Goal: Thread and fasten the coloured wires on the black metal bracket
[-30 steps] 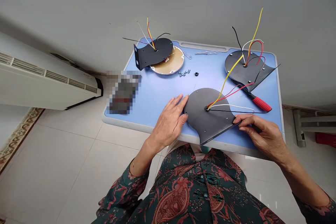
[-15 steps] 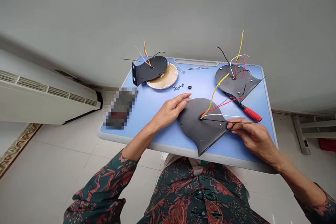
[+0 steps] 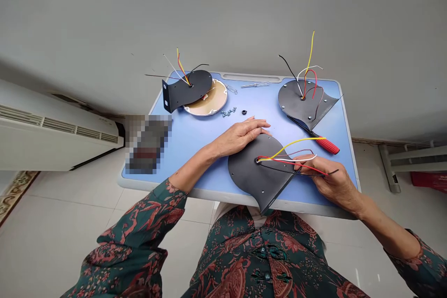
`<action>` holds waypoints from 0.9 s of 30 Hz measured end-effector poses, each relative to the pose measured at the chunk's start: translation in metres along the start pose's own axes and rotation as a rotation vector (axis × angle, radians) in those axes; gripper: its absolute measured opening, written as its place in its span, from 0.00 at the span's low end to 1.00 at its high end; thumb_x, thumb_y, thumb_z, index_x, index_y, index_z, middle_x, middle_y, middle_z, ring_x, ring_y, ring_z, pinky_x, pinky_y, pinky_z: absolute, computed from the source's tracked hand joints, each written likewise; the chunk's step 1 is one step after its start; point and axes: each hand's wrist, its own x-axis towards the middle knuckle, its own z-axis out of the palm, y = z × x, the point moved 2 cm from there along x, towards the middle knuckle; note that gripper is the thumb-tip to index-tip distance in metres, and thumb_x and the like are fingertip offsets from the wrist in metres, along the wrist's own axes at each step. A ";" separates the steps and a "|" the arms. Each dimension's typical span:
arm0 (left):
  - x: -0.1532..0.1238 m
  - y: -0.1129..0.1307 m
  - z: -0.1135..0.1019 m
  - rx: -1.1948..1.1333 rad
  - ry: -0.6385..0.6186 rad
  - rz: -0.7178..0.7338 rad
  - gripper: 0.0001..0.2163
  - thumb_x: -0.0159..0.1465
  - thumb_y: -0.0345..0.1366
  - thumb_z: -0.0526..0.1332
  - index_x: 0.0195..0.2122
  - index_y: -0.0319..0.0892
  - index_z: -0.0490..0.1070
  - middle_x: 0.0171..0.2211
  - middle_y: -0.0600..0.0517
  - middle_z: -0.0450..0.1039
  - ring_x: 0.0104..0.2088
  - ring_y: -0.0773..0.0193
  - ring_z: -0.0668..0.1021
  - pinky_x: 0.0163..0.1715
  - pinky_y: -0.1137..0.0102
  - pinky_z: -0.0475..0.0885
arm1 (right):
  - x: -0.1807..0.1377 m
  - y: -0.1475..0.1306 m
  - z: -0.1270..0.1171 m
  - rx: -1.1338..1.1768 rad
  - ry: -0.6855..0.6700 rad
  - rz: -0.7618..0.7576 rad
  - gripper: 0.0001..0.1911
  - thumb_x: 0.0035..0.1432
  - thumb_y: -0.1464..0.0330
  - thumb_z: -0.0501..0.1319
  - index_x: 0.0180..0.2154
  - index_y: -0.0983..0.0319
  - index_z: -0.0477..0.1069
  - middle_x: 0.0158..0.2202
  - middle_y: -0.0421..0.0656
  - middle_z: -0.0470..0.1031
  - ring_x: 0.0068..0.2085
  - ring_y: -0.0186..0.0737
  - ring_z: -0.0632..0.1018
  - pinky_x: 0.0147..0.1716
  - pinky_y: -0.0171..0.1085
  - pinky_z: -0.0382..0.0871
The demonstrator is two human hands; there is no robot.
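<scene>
A black metal bracket plate [image 3: 244,177], rounded with a pointed end toward me, lies tilted at the front of the blue table. Yellow, red, white, black and brown wires [image 3: 279,154] come out of its central hole and trail right. My left hand [image 3: 240,137] holds its far left edge, fingers stretched along the rim and thumb beside them. At the right edge my right hand [image 3: 328,179] pinches the plate, with wires lying across the fingers; its fingertips are partly hidden.
A similar bracket with wires [image 3: 296,102] rests at the right, over a red-handled screwdriver [image 3: 328,145]. Far left, another black bracket [image 3: 195,86] leans on a round disc [image 3: 218,100]. Small screws [image 3: 228,111], a black grommet [image 3: 244,112] and metal rods [image 3: 254,84] lie between.
The plate has turned a little, and its wires have swung down to the right over my right hand. My left hand has slid along the far edge. The view has shifted slightly.
</scene>
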 end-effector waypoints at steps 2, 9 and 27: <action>-0.001 0.001 -0.001 -0.010 0.000 -0.004 0.21 0.74 0.44 0.47 0.61 0.40 0.68 0.57 0.46 0.77 0.67 0.56 0.69 0.71 0.51 0.55 | -0.002 -0.002 0.003 -0.018 0.011 -0.001 0.14 0.60 0.81 0.53 0.35 0.59 0.72 0.39 0.45 0.82 0.45 0.41 0.83 0.40 0.37 0.80; -0.088 0.011 0.006 0.105 0.573 -0.216 0.22 0.72 0.43 0.56 0.65 0.43 0.63 0.62 0.44 0.72 0.64 0.55 0.72 0.67 0.55 0.63 | -0.003 -0.005 0.006 -0.068 0.049 -0.073 0.09 0.65 0.76 0.57 0.34 0.58 0.71 0.35 0.43 0.81 0.40 0.40 0.84 0.38 0.37 0.80; -0.144 -0.004 0.054 0.290 0.468 -0.260 0.47 0.61 0.55 0.69 0.74 0.50 0.43 0.68 0.38 0.63 0.69 0.42 0.64 0.68 0.44 0.61 | 0.010 0.002 0.003 -0.083 -0.040 -0.298 0.14 0.64 0.83 0.54 0.36 0.59 0.71 0.36 0.42 0.81 0.50 0.40 0.83 0.47 0.39 0.80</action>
